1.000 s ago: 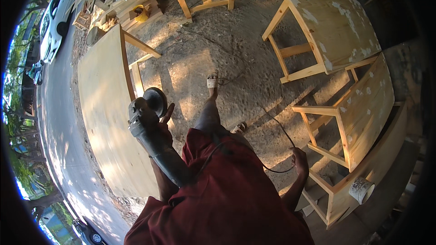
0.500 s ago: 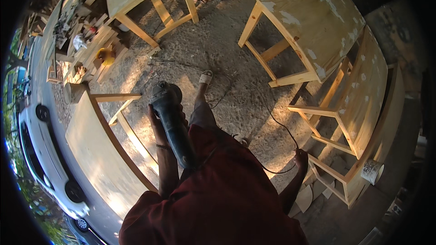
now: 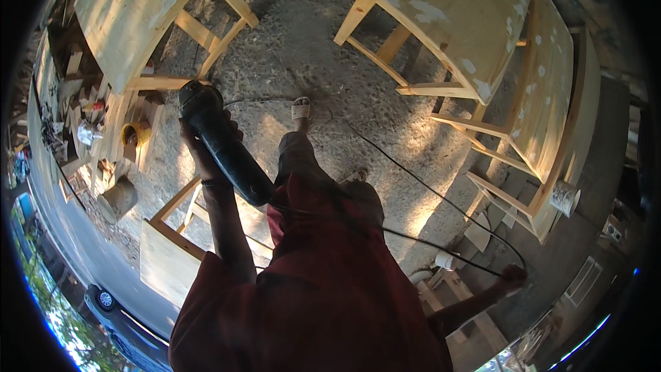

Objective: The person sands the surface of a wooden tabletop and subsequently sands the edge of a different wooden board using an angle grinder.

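Note:
My left hand (image 3: 198, 149) is wrapped round the dark body of an angle grinder (image 3: 233, 155), held in front of me at the left. The grinder's head points away from me and its rear end comes close to my red shirt. From there the black power cord (image 3: 430, 240) stretches across my front to the right. Out at the far right, my right hand (image 3: 513, 278) is closed on that cord, which loops back over the ground toward the middle. My fingers on the cord are small and dim.
Wooden tables stand at the upper left (image 3: 148, 14) and upper right (image 3: 454, 10), the latter patched with white filler. More wooden frames (image 3: 540, 107) lean at the right. A table top (image 3: 165, 262) lies at lower left. Wood scraps, a yellow container (image 3: 141, 134) and a bucket (image 3: 118, 200) sit at the left.
My right hand has swung outward to the right, drawing the cord wider. The grinder has shifted left and upward in view. The surroundings have shifted too as my head moved.

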Tool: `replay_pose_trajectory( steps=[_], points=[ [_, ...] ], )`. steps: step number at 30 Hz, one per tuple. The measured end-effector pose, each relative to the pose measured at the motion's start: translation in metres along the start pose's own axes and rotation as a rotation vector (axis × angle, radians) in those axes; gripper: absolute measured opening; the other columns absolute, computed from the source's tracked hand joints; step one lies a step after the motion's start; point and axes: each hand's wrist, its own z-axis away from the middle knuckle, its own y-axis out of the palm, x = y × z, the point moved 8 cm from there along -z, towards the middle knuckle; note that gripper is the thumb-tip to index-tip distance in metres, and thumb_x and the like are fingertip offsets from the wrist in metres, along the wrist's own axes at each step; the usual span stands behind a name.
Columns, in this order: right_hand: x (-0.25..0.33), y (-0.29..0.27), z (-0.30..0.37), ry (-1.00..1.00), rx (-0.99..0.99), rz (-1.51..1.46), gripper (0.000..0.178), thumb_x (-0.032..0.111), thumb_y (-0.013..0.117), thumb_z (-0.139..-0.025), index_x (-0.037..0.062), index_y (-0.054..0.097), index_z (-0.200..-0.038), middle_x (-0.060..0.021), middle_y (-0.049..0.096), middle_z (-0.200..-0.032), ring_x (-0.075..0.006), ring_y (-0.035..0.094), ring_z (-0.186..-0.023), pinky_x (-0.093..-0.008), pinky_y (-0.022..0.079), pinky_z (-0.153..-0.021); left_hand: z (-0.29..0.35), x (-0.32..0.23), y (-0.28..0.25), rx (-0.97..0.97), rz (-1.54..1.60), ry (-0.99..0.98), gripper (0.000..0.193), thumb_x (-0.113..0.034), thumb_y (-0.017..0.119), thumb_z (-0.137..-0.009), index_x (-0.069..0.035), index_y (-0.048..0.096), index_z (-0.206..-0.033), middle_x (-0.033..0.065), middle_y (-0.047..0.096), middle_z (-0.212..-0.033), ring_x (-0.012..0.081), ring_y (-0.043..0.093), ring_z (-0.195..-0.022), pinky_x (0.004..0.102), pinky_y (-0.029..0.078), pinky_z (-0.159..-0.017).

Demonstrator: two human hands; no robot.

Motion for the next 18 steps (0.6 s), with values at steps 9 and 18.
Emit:
replay_pose_trajectory(
  steps=[9, 18],
  points=[
    [0.198, -0.109, -0.001, -0.687, -0.193, 0.467, 0.028, 0.029, 0.052, -0.095, 0.0094, 0.057, -0.075, -0.0055, 0.051, -0.062, -0.0157, 0.045, -0.05, -0.0285, 0.035, -0.044, 0.097, 0.123, 0.105, 0.44, 0.688, -0.418, 0.085, -0.065, 0.075, -0.078, -0.003, 0.05, -0.132, 0.0076, 0.059, -0.106, 0.0165, 0.062, -0.094, 0.0275, 0.054, -0.083],
    [0.216, -0.269, 0.014, -0.725, -0.3, 0.72, 0.025, 0.027, 0.052, -0.096, 0.008, 0.059, -0.081, -0.0069, 0.055, -0.069, -0.0182, 0.05, -0.057, -0.0304, 0.04, -0.051, 0.209, 0.258, 0.165, 0.445, 0.737, -1.006, 0.113, -0.063, 0.087, -0.064, 0.01, 0.031, -0.128, 0.0056, 0.059, -0.106, 0.0156, 0.06, -0.091, 0.0288, 0.049, -0.087]
  ],
)
